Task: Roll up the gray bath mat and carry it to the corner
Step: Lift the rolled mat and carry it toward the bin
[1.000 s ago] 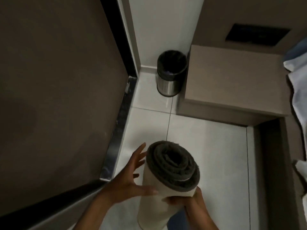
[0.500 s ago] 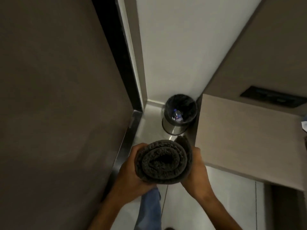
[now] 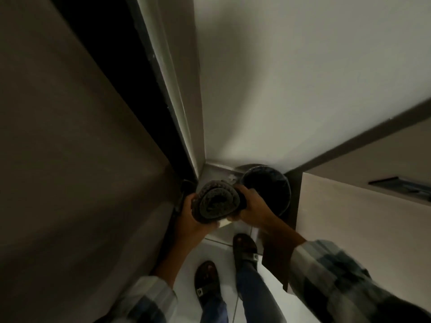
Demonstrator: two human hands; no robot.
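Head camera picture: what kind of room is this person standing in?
Probably a bathroom, in a tight corner. There is a pale tiled floor, a small round trash bin against the wall, and a rolled gray bath mat held in both hands.

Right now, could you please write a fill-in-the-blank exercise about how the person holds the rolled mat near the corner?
1. The rolled gray bath mat is held by ____ hands, the left hand and the right hand.
2. The round dark waste bin stands to the ____ of the mat.
3. Both feet wear dark ____.

Missing words: two; right; sandals
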